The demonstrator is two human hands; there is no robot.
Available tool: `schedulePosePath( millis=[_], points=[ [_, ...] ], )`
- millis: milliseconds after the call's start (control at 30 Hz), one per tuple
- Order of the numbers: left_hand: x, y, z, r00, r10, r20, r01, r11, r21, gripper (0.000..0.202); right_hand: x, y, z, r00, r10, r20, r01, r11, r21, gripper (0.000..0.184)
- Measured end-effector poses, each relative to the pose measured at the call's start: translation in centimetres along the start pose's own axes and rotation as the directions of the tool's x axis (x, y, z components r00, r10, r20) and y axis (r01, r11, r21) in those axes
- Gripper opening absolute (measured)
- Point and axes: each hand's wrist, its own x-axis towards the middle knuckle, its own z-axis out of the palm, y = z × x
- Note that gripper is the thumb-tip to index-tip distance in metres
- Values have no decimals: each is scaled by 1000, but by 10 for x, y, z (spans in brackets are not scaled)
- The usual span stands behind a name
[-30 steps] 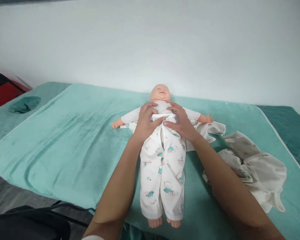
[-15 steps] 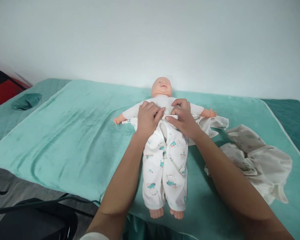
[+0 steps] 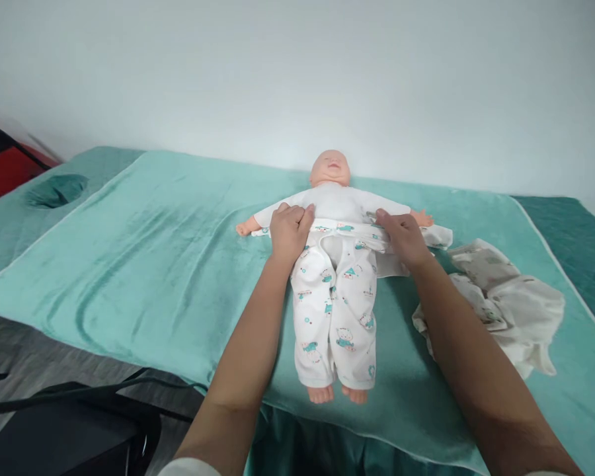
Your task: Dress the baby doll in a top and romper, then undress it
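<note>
A baby doll point(image 3: 331, 168) lies on its back on a teal blanket point(image 3: 153, 258), head toward the wall, arms spread. It wears a white top and white printed trousers point(image 3: 337, 311). My left hand point(image 3: 288, 231) grips the trousers' waistband at the doll's left-of-frame side. My right hand point(image 3: 402, 237) grips the same waistband on the other side. Both hands have their fingers curled on the cloth, pulling it wide across the doll's belly. The doll's bare feet show near the blanket's front edge.
A crumpled white printed garment point(image 3: 500, 307) lies on the blanket to the right of the doll. More white cloth sticks out under the doll's right-of-frame arm. A dark chair point(image 3: 64, 430) stands at the lower left, a red object point(image 3: 2, 175) at the far left.
My hands have moved apart from the middle of the doll's chest to the two sides of the waistband. The waistband is now stretched wide, and the view has shifted a little.
</note>
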Motion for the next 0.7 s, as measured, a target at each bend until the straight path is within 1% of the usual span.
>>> schedulePosePath(
  millis=[100, 200, 300, 333, 400, 467, 500, 533, 600, 700],
  points=[
    [-2, -8, 1, 998, -57, -3, 57, 998, -6, 55, -3, 3, -6, 984, 52, 169, -28, 989, -143, 71],
    [-3, -15, 4, 996, -88, 4, 89, 996, -11, 57, -5, 6, -11, 948, 52, 313, 0, 986, -166, 69],
    [-3, -18, 7, 994, -107, -6, 107, 994, -26, 58, -10, 6, -14, 924, 28, 383, 35, 987, -157, 60],
    [-3, -18, 7, 993, -114, -10, 114, 993, -32, 58, -13, 5, -14, 912, 43, 408, 19, 989, -148, 55],
    [-3, -17, 8, 992, -128, -11, 128, 991, -45, 57, -21, 2, -15, 870, 100, 483, -51, 992, -114, 46],
    [-2, -16, 8, 990, -140, -10, 139, 989, -57, 56, -30, -1, -13, 825, 150, 544, -130, 989, -75, 45],
    [-2, -16, 9, 990, -143, -10, 143, 988, -62, 55, -34, -2, -11, 819, 164, 550, -158, 986, -58, 44],
    [-2, -16, 9, 989, -149, -13, 147, 987, -66, 55, -37, -2, -9, 825, 170, 538, -177, 983, -39, 44],
    [-1, -16, 10, 986, -163, -19, 162, 984, -70, 54, -42, -1, -3, 860, 163, 483, -189, 982, 5, 43],
    [-3, -15, 10, 977, -214, -24, 211, 973, -89, 55, -43, 4, 6, 916, 127, 381, -153, 988, 38, 44]
  ],
)
